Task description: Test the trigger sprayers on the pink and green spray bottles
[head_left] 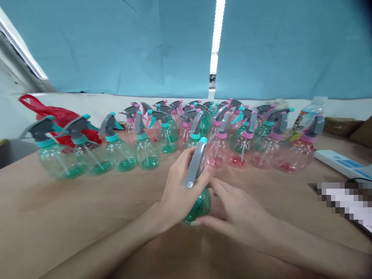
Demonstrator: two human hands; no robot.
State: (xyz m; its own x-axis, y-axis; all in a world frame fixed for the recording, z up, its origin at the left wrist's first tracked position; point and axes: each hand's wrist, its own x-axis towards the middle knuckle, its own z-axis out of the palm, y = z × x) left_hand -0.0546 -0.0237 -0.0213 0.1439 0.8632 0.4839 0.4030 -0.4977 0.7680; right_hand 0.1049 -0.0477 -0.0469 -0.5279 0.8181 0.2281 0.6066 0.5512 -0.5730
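Note:
A clear green spray bottle (200,205) with a grey trigger head stands before me, between both hands. My left hand (181,182) is wrapped round its neck and collar, just under the trigger lever. The fingers of my right hand (235,209) curl round the bottle's lower body from the right, thumb near its base. Behind them, a row of similar spray bottles spans the table, with green ones (147,157) on the left and pink ones (216,153) on the right. The held bottle's collar is hidden by my left fingers.
More spray bottles (167,135) crowd behind the front row. A red plastic bag (58,112) lies at the back left of the wooden table (87,217). To the right are a labelled drink bottle (305,116), a white device with blue markings (343,161) and a cardboard box (338,126).

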